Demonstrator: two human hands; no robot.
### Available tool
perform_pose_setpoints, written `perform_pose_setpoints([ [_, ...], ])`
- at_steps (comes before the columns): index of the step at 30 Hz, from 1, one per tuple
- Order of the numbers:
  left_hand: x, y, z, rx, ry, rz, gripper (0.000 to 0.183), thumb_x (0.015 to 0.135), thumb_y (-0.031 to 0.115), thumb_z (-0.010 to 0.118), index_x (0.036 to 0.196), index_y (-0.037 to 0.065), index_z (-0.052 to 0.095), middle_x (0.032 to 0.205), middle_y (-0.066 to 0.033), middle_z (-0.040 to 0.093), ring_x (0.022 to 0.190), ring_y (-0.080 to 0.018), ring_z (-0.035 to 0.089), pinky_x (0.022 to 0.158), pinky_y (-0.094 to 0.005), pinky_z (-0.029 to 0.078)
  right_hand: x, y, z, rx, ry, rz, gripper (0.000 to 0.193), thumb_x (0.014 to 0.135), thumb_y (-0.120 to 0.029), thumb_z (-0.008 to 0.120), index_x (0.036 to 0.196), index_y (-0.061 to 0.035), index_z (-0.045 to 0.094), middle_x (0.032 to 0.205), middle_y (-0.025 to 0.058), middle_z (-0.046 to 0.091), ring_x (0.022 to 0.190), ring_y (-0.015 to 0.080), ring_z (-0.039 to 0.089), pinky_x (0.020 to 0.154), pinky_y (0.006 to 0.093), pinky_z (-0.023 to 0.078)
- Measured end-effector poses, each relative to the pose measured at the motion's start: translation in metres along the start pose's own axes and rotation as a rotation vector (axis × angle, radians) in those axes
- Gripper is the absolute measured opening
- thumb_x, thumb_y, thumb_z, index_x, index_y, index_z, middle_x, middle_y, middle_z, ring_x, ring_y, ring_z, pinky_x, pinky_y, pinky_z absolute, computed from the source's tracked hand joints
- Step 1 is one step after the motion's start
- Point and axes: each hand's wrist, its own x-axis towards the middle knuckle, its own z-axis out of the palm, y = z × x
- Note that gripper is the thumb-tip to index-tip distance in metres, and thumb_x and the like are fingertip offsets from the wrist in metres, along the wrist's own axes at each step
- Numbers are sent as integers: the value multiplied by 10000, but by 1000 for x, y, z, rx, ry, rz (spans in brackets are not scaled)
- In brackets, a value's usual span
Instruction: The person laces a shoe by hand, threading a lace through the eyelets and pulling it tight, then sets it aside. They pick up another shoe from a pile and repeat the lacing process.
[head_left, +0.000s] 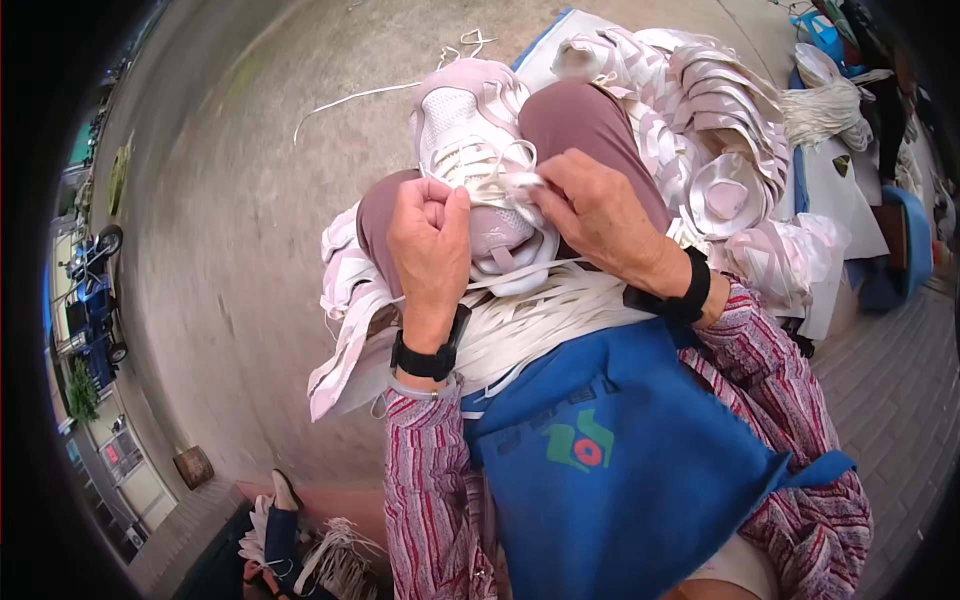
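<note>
At the far left, a blue vehicle [90, 300] is seen standing beyond the grey ground [260, 270]. In the middle, the left hand [430, 235] is placed at the left side of a pink and white shoe upper [467, 120]. Its fingers are curled, and the thumb is pressed against the index finger; whether a lace is clamped there cannot be told. The shoe upper is supported between the two knees, with its toe directed away from the body, and white laces are threaded across its front. Under its heel end, many loose white strips [560, 315] are spread over the lap, above a blue apron [640, 430]. By the right hand [600, 215], a white lace [525, 181] is gripped between thumb and fingers, just over the shoe upper; this part is blurred. Farther right, a pile of similar uppers [720, 100] is laid near the right knee, and beyond it a bundle of white cords [825, 115] is seen.
</note>
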Motion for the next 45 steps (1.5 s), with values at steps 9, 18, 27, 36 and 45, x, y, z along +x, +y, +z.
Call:
perform_pose_setpoints([
  [9,-12,11,4,-275,116,-158,131,886,91,625,911,4,531,575,31,504,513,-38,416,481,-227,342,-1,-15,-33,194,-136,317,156,801,-43,659,938,-14,589,728,121,542,631,273,565,584,365,459],
  [18,-62,17,-10,101,-272,-23,95,847,39,638,937,11,620,799,-103,628,541,-160,590,498,-276,456,-12,-79,-94,149,-89,-499,244,629,-149,735,870,-148,698,745,20,589,551,178,539,477,344,385],
  [27,-74,5,2,163,-307,34,161,864,31,615,1022,1,629,932,-113,646,619,-141,600,555,-247,465,-21,-136,-70,443,288,-673,197,759,-251,736,845,-79,695,715,42,581,477,171,494,388,294,368],
  [36,-78,9,2,312,-273,139,291,792,31,662,1076,36,598,925,-136,599,728,-299,601,643,-357,478,-28,-13,-32,40,-231,-170,220,840,-89,619,1017,19,544,832,191,588,663,341,591,553,403,468],
  [45,-80,14,-13,511,-159,71,323,761,69,713,1044,24,564,1034,-148,563,939,-295,567,812,-381,451,-18,-6,-7,-238,-312,39,335,846,-217,649,967,31,460,850,223,581,732,405,626,633,451,522],
])
